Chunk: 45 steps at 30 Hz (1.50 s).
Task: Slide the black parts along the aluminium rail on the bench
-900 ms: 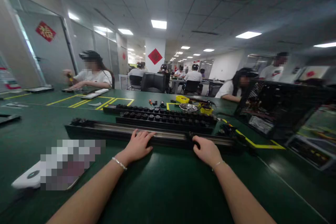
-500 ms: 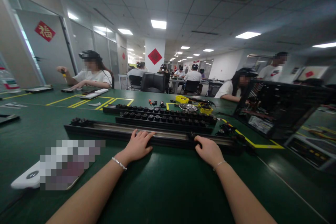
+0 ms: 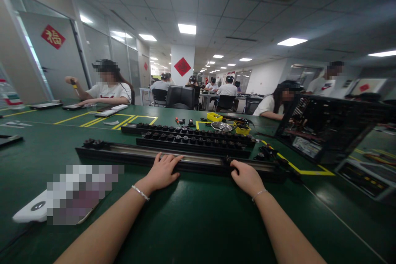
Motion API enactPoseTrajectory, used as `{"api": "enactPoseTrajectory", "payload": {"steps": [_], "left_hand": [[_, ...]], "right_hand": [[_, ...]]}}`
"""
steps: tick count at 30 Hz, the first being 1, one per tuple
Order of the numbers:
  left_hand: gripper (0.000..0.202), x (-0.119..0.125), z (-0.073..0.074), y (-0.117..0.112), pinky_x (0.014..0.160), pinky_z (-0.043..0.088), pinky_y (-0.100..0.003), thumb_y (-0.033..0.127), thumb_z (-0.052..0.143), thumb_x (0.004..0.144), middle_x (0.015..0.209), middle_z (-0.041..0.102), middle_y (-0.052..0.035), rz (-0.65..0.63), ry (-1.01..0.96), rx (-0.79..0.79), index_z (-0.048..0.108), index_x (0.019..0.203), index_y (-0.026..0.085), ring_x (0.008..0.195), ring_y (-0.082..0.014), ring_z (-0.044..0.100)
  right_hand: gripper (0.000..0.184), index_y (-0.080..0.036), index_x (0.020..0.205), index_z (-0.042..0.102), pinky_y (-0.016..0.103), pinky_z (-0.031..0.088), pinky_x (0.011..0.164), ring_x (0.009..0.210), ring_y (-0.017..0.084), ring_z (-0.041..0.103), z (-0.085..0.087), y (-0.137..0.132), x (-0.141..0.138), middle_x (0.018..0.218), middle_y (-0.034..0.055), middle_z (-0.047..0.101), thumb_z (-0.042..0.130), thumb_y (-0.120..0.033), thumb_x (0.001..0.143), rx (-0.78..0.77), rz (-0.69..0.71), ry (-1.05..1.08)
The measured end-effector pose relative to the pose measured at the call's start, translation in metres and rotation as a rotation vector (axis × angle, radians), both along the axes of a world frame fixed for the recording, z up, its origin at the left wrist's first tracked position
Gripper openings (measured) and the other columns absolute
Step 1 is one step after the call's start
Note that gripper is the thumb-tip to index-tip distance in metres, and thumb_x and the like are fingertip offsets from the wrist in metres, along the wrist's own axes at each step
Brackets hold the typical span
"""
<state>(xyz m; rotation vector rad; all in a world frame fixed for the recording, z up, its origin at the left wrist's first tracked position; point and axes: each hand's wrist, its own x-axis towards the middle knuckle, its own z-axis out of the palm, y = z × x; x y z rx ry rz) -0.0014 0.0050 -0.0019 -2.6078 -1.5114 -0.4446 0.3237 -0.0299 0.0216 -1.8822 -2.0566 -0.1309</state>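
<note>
A long black channel rail (image 3: 123, 152) with a shiny metal strip inside lies across the table in front of me. My left hand (image 3: 163, 169) rests on its near edge, fingers outstretched and spread. Farther right, my right hand (image 3: 246, 176) has curled fingers closed at a small black knobbed part (image 3: 227, 159) seated in the channel; the fingertips partly hide it. Two similar knobbed parts (image 3: 93, 143) sit at the rail's left end. Just behind lie two more black rails (image 3: 192, 142), lined with several such parts.
A phone-like white device (image 3: 29, 210) lies at left on the green table (image 3: 198, 222). Yellow bins (image 3: 215, 117) and a metal dish (image 3: 221, 126) stand behind the rails. An open computer case (image 3: 328, 128) stands at right. Co-workers sit at left and right.
My hands and the rail look almost unchanged. Across the table at left, a co-worker's lower hand and the flat dark item by it have shifted left.
</note>
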Motion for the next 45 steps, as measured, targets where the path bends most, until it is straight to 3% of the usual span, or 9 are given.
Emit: {"api": "enactPoseTrajectory", "payload": {"steps": [6,10,13,16,19,28,45], "left_hand": [[0.062,0.000,-0.001,0.000,0.108,0.010,-0.053,0.039,0.051,0.079,0.122,0.055,-0.0061,0.002,-0.003,0.016,0.033,0.138,0.030,0.118,-0.0254,0.045],[0.061,0.001,-0.001,0.000,0.108,0.011,-0.053,0.039,0.051,0.079,0.119,0.055,-0.0052,0.002,-0.013,0.025,0.034,0.137,0.030,0.117,-0.0255,0.046],[0.061,0.001,-0.002,0.001,0.108,0.011,-0.053,0.039,0.051,0.079,0.119,0.055,-0.0053,0.002,-0.017,0.022,0.034,0.137,0.030,0.116,-0.0252,0.046],[0.060,0.001,-0.002,0.001,0.108,0.010,-0.053,0.040,0.051,0.079,0.119,0.055,-0.0054,0.008,-0.014,0.017,0.034,0.137,0.031,0.116,-0.0254,0.046],[0.060,0.001,-0.001,0.001,0.108,0.010,-0.053,0.039,0.051,0.079,0.119,0.055,-0.0053,0.012,-0.009,0.015,0.034,0.136,0.030,0.116,-0.0255,0.046],[0.061,0.000,-0.001,0.001,0.109,0.009,-0.053,0.039,0.051,0.079,0.122,0.054,-0.0058,-0.001,-0.009,0.012,0.033,0.137,0.030,0.119,-0.0255,0.044],[0.061,0.000,0.000,0.000,0.108,0.009,-0.054,0.039,0.050,0.080,0.121,0.055,-0.0061,0.005,-0.007,0.000,0.032,0.138,0.030,0.119,-0.0254,0.044]], "right_hand": [[0.017,-0.021,0.082,0.058,0.027,0.036,0.074,0.082,0.017,0.054,-0.013,0.004,-0.001,0.085,0.0033,0.063,0.042,-0.024,0.079,0.141,0.022,0.036],[0.021,-0.020,0.077,0.053,0.030,0.037,0.073,0.080,0.019,0.053,-0.020,0.012,-0.012,0.080,0.0044,0.059,0.046,-0.039,0.080,0.258,-0.152,0.120],[0.032,-0.018,0.092,0.055,0.034,0.037,0.082,0.093,0.023,0.054,-0.021,0.019,-0.022,0.094,0.0081,0.061,0.051,-0.047,0.078,0.299,-0.286,0.170],[0.042,-0.018,0.109,0.054,0.036,0.033,0.091,0.104,0.024,0.053,-0.019,0.022,-0.028,0.105,0.0091,0.062,0.051,-0.046,0.078,0.273,-0.330,0.197],[0.044,-0.020,0.114,0.055,0.038,0.030,0.095,0.107,0.024,0.052,-0.014,0.021,-0.030,0.109,0.0079,0.063,0.049,-0.044,0.078,0.221,-0.325,0.206],[0.033,-0.025,0.104,0.064,0.038,0.031,0.095,0.106,0.022,0.052,-0.009,0.018,-0.028,0.110,0.0060,0.063,0.047,-0.039,0.080,0.154,-0.302,0.184],[0.031,-0.022,0.100,0.063,0.036,0.034,0.089,0.098,0.022,0.056,-0.006,0.019,-0.020,0.100,0.0052,0.067,0.045,-0.036,0.078,0.139,-0.327,0.229]]}}
